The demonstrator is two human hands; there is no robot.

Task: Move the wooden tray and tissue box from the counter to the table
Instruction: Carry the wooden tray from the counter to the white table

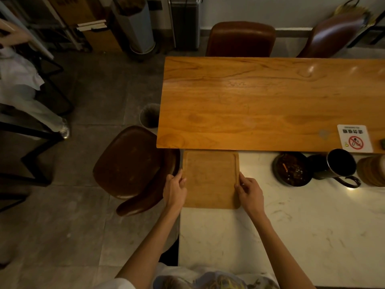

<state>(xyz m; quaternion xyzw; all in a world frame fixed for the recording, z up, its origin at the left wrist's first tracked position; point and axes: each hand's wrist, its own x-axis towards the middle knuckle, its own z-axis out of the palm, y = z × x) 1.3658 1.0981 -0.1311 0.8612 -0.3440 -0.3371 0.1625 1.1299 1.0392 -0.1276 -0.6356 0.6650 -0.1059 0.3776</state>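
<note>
We see our bare forearms, left hand (174, 191) and right hand (249, 191), no rings or watch, with a white short sleeve (123, 283) behind the left hand.

Dim room: grey tiled floor (87, 215), brown leather chairs (133, 165), pale wall (291, 11).

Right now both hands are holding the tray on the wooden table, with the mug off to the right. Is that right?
Not quite. In the head view the tray lies on the white counter, not the wooden table. Both hands, left and right, do hold its sides, and the mug is off to the right.
</note>
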